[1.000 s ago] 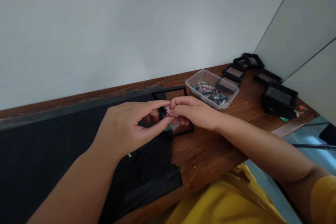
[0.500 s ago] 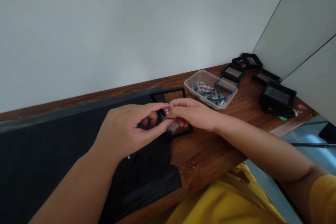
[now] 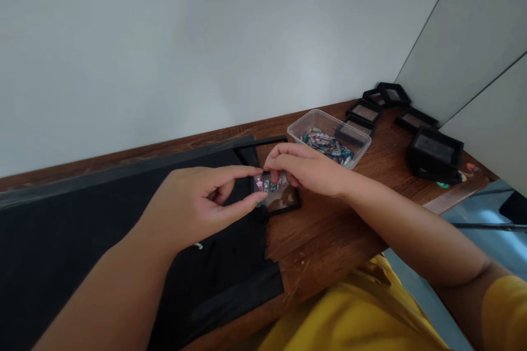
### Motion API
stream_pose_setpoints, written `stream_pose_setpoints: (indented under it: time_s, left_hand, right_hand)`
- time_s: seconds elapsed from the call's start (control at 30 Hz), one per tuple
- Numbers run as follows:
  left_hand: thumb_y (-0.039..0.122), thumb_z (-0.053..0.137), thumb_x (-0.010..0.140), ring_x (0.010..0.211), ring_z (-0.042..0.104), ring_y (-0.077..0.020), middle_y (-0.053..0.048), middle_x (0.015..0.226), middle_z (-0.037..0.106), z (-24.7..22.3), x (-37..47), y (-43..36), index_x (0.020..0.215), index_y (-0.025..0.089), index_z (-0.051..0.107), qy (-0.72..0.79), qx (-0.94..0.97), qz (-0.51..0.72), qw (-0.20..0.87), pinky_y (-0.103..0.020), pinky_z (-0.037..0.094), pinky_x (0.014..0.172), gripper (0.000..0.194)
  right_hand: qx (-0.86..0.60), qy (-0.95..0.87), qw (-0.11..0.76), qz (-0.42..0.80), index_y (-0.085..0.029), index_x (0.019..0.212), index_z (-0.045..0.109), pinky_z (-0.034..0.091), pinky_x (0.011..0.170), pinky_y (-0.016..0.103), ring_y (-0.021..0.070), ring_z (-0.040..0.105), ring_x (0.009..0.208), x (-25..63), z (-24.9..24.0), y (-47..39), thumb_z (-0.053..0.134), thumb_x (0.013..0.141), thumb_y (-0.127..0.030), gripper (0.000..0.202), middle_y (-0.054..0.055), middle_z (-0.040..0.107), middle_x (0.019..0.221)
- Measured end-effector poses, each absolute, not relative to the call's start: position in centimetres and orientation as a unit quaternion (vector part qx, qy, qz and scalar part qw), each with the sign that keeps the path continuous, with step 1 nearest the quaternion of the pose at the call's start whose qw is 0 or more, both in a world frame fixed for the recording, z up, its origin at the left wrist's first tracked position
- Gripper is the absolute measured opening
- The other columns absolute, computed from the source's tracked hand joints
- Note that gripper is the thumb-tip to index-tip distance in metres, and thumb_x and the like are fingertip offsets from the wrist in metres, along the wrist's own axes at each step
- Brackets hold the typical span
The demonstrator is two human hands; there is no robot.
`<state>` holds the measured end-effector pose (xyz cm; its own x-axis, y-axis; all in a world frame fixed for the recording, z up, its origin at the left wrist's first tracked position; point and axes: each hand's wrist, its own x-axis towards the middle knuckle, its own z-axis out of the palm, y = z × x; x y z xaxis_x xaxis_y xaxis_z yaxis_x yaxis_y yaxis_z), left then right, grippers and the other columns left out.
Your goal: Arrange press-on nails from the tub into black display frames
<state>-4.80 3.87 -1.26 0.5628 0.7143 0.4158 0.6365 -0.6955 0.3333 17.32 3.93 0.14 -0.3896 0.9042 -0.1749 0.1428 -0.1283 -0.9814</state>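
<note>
My left hand (image 3: 206,197) reaches in from the left, its thumb and forefinger apart at the left side of a black-rimmed frame (image 3: 284,210). A row of small shiny pieces (image 3: 267,184), pink, silver and greenish, lies across the frame's transparent pane. Over the far side of that frame, my right hand (image 3: 300,167) is bent with its fingertips drawn together and pointing down at the pieces. Whatever the right fingertips hold, if anything, is hidden. Another black frame edge (image 3: 265,142) shows just behind the hands.
Right of the hands, a clear plastic tub (image 3: 302,126) contains many similar shiny pieces. Several black frames (image 3: 364,109) lie at the back right, with a stack (image 3: 436,148) nearer. A black mat (image 3: 82,230) covers the wooden table's left part; a small white scrap (image 3: 198,245) lies there.
My hands have drawn slightly apart, the right lifting a little away. The shiny pieces on the pane, mostly covered by fingers before, now show between the hands.
</note>
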Motion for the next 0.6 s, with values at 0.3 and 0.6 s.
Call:
stream_pose_setpoints:
  time_s: [0.3, 0.6]
  left_hand:
    - [0.055, 0.061, 0.089, 0.036, 0.044, -0.0101, 0.008, 0.045, 0.051, -2.9, -4.8, 4.7, 0.102, 0.033, 0.082, 0.372, 0.908, 0.137, 0.134, -0.026, 0.032, 0.041, 0.032]
    - [0.061, 0.057, 0.087, 0.046, 0.049, -0.0132, 0.005, 0.051, 0.056, -2.5, -3.9, 4.3, 0.076, 0.026, 0.077, 0.419, 0.898, 0.029, 0.129, -0.029, 0.031, 0.049, 0.042]
  right_hand:
    - [-0.440, -0.586, 0.329, 0.595, -0.019, 0.077, 0.060, 0.036, 0.055, 0.024, 0.0093, 0.044, 0.056, 17.2, 0.1, 4.0, 0.058, 0.098, -0.024, 0.021, -0.005, 0.059, 0.068]
    - [-0.404, -0.576, 0.318, 0.635, -0.020, 0.076, 0.056, 0.044, 0.058, 0.023, 0.0099, 0.057, 0.060, 15.9, -1.3, 3.3, 0.060, 0.096, -0.023, 0.021, -0.005, 0.059, 0.069]
